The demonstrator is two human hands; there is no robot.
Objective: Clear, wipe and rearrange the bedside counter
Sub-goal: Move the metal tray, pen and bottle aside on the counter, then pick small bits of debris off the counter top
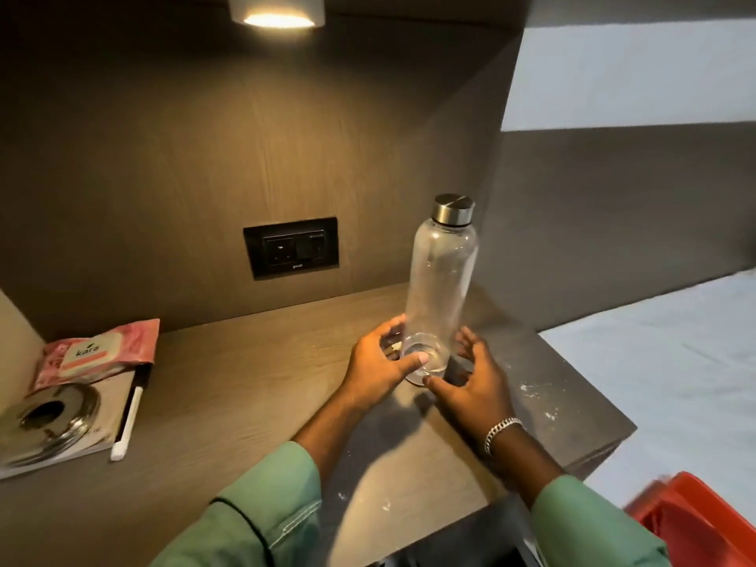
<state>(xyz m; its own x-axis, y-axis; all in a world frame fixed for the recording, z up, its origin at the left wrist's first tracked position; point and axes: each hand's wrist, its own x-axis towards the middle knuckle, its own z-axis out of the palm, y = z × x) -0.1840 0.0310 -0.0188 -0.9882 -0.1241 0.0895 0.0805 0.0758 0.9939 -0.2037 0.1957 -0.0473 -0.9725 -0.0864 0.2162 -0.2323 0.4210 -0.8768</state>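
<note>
I see both hands cupped around the base of the clear bottle (442,288), which stands upright on the counter (245,374) near its right end: left hand (378,362) thumb on the glass, right hand (470,382) fingers spread just beside it

Dark wood-grain alcove wall (163,165), lit downlight (278,19), black socket plate (291,247), pale bedsheet (675,370).

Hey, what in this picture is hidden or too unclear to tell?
Head view only:
- Bottle base: both hands, left and right, cover it; firm grip unclear.
- Book: cover hidden under the metal disc and wipes pack.
- Red object: cut off by the frame corner.
- Socket markings: too small.
</note>
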